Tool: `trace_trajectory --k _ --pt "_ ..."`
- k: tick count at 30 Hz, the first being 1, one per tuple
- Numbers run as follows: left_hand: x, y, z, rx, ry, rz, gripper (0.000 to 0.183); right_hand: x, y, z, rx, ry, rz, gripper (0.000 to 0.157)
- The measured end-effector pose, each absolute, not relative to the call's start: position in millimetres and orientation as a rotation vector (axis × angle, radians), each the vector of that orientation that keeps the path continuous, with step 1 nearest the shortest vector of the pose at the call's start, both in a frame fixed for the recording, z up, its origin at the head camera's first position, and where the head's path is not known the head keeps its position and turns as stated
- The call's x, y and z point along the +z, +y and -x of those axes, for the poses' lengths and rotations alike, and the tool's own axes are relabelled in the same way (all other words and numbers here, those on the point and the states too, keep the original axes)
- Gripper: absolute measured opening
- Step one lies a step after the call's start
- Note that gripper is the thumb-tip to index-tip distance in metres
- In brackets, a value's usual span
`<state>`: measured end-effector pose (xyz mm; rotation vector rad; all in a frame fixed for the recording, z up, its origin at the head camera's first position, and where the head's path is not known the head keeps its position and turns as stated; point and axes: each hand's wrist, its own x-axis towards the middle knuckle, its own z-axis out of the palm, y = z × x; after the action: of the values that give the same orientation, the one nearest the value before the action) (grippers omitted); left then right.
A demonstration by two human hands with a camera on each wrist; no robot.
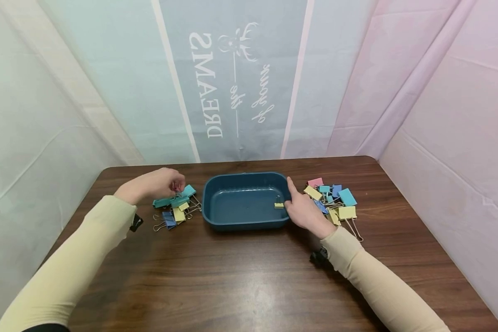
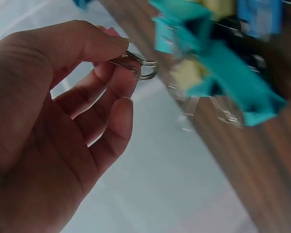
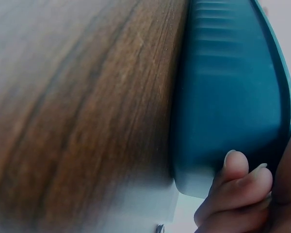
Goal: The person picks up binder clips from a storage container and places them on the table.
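Note:
My left hand (image 1: pixel 162 182) pinches a small pink binder clip (image 2: pixel 112 32) between thumb and forefinger, its wire handles (image 2: pixel 144 70) sticking out past the fingertips. This hand is raised over the left pile of binder clips (image 1: pixel 178 202), which are teal, yellow and blue. Across the table, my right hand (image 1: pixel 305 210) grips the right end of a dark blue plastic basin (image 1: pixel 245 225). Its thumb reaches over the rim, while curled fingers (image 3: pixel 237 191) lie against the outer wall. Inside the basin, near that thumb, lies a small yellow binder clip (image 1: pixel 278 205).
Right of the basin, partly behind my right hand, sits another pile of binder clips (image 1: pixel 329 198) in pink, yellow, blue and teal. The brown wooden table (image 1: pixel 216 281) ends at a printed cloth backdrop (image 1: pixel 240 92). Pale cloth hangs along both sides.

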<state>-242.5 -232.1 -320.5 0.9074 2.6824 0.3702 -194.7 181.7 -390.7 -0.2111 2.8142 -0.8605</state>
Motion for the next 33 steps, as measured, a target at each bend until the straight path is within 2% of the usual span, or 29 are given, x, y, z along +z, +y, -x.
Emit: trace_trajectory --k 8,16,24,33 --pt "-336 -250 241 0.442 2.659 -0.796 0.018 -391 182 194 -0.875 2.809 0.225 0.074" --pt "-334 -255 243 0.439 2.664 -0.735 0.004 -391 183 195 -0.873 2.810 0.215 0.073" --pt "-317 -240 242 0.527 2.595 -0.656 0.019 -391 183 195 -0.864 2.816 0.216 0.074" --pt "-301 -177 255 0.451 2.636 -0.985 0.011 -390 183 194 -0.868 2.812 0.211 0.074"
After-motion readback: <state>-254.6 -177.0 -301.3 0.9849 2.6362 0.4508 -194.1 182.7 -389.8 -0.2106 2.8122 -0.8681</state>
